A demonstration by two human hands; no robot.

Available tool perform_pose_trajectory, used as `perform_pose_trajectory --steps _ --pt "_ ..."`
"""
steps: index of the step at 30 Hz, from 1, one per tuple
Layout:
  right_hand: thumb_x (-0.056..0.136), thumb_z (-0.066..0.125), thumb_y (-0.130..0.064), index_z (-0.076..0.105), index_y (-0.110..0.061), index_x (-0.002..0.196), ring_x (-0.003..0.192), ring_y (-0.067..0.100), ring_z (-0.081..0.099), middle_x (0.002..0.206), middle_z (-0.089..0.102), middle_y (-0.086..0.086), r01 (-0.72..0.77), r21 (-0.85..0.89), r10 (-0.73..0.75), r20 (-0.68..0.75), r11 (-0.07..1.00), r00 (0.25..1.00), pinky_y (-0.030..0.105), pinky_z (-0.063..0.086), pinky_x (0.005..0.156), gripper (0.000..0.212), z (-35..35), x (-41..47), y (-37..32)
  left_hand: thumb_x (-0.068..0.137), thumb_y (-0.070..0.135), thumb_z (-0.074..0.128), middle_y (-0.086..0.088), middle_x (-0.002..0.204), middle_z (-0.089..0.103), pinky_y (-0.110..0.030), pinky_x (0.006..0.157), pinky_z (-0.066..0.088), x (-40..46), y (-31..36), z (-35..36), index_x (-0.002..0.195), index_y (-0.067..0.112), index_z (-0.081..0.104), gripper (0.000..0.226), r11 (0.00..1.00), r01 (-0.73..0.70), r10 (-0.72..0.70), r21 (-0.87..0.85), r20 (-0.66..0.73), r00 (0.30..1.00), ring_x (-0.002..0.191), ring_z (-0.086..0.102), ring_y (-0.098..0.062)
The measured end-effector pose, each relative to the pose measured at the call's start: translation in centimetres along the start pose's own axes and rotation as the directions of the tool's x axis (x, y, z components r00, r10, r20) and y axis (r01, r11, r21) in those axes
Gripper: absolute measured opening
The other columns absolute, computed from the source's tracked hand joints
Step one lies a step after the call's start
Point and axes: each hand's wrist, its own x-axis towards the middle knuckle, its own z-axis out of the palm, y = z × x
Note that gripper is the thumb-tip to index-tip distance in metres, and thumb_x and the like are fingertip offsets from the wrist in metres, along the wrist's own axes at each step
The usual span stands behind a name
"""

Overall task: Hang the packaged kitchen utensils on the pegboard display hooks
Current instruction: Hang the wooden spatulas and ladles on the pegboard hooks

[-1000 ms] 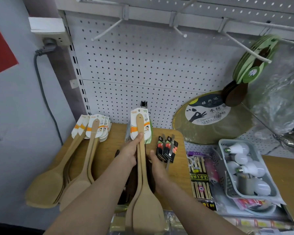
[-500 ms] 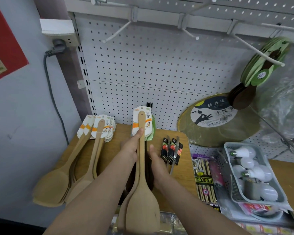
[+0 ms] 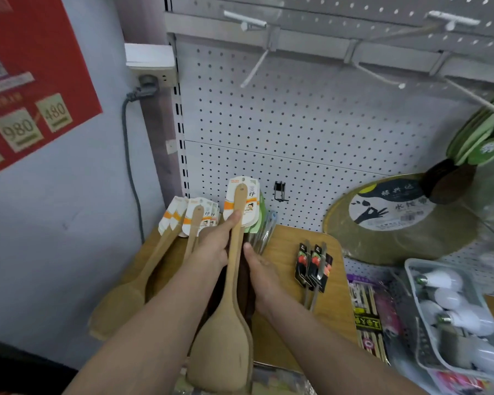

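left hand gripping spatulas by the handles, above table's back edge | right hand steadying them, grip unclear | hook bare overhead | lift cards square, thread holes onto tip

Both bare forearms are reaching forward from the bottom edge of the view, converging toward the middle. The left hand is curling its fingers and thumb around the handle of a bundle of wooden spatulas. The right hand is gripping the same bundle from the other side, thumb pointing upward.
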Motion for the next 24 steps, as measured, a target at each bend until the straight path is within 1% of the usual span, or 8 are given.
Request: perform_pose_trajectory --steps 3,5,6,9,13,18,20,24 --pt "0.095 0.064 -0.049 0.078 -0.013 0.106 0.088 0.024 0.076 0.093 0.079 0.008 -0.012 0.005 0.012 0.009 1.000 1.000 0.031 0.061 0.073 0.040 1.7 0.2 -0.2 0.079 0.028 0.085 -0.009 0.084 0.071 -0.035 0.061 0.057 0.3 1.1 -1.3 0.090 0.009 0.069 0.027 0.999 -0.022 0.022 -0.039 -0.005 1.000 0.072 0.067 -0.024" --pt "0.095 0.065 -0.048 0.078 -0.010 0.103 0.086 0.025 0.075 0.093 0.079 0.010 -0.007 0.009 0.006 0.011 1.000 1.000 0.030 0.061 0.071 0.041 2.9 0.3 -0.4 0.078 0.031 0.086 -0.009 0.084 0.070 -0.034 0.060 0.056 0.6 1.8 -2.2 0.099 0.005 0.071 0.037 0.999 -0.021 0.021 -0.049 -0.006 1.000 0.073 0.067 -0.024" --pt "0.095 0.065 -0.049 0.078 -0.010 0.102 0.087 0.025 0.075 0.093 0.079 0.010 -0.008 0.014 0.007 0.017 1.000 1.000 0.031 0.061 0.074 0.041 3.5 0.3 -0.4 0.078 0.032 0.086 -0.009 0.083 0.071 -0.034 0.061 0.057 0.6 2.2 -2.7 0.103 0.002 0.071 0.042 0.999 -0.018 0.018 -0.043 -0.006 1.000 0.073 0.067 -0.024" --pt "0.093 0.065 -0.053 0.077 -0.013 0.101 0.092 0.025 0.075 0.093 0.079 0.007 -0.018 0.004 0.018 0.055 1.000 0.998 0.038 0.060 0.088 0.042 5.4 0.6 -0.3 0.082 0.028 0.083 -0.009 0.079 0.071 -0.036 0.064 0.058 1.0 3.3 -4.3 0.094 0.002 0.071 0.030 0.999 -0.012 0.012 -0.046 -0.012 1.000 0.072 0.067 -0.025" --pt "0.086 0.070 -0.059 0.076 -0.013 0.110 0.097 0.022 0.075 0.100 0.079 0.006 -0.017 -0.040 0.021 0.100 0.999 0.995 0.041 0.058 0.096 0.053 7.6 1.2 0.2 0.079 0.030 0.086 -0.006 0.073 0.073 -0.032 0.055 0.056 1.8 4.3 -6.1 0.092 0.005 0.073 0.031 0.999 -0.013 0.011 -0.053 -0.046 0.999 0.067 0.068 -0.022" --pt "0.080 0.078 -0.057 0.071 -0.016 0.116 0.103 0.023 0.073 0.106 0.078 0.006 0.017 -0.014 -0.016 0.101 1.000 0.995 0.045 0.054 0.102 0.056 9.6 2.2 1.0 0.075 0.030 0.089 -0.007 0.086 0.076 -0.035 0.063 0.060 2.8 5.0 -7.7 0.097 0.005 0.075 0.036 0.999 -0.006 0.004 -0.041 -0.049 0.999 0.076 0.072 -0.024" --pt "0.077 0.084 -0.050 0.064 -0.021 0.113 0.104 0.021 0.072 0.110 0.075 0.004 0.045 -0.007 -0.045 0.071 0.999 0.996 0.045 0.054 0.101 0.051 10.2 2.3 1.1 0.074 0.029 0.089 -0.011 0.094 0.077 -0.039 0.072 0.062 3.2 5.2 -8.0 0.097 0.006 0.075 0.036 0.999 -0.020 0.019 -0.025 -0.055 0.998 0.085 0.074 -0.028" --pt "0.061 0.093 -0.048 0.059 -0.024 0.113 0.104 0.022 0.071 0.113 0.073 0.005 0.065 -0.005 -0.065 0.039 0.998 0.997 0.047 0.054 0.100 0.067 11.0 2.9 1.2 0.073 0.031 0.090 -0.013 0.096 0.077 -0.041 0.081 0.062 3.4 5.5 -8.5 0.095 0.007 0.074 0.037 0.999 -0.029 0.030 0.021 -0.045 0.999 0.090 0.074 -0.031"
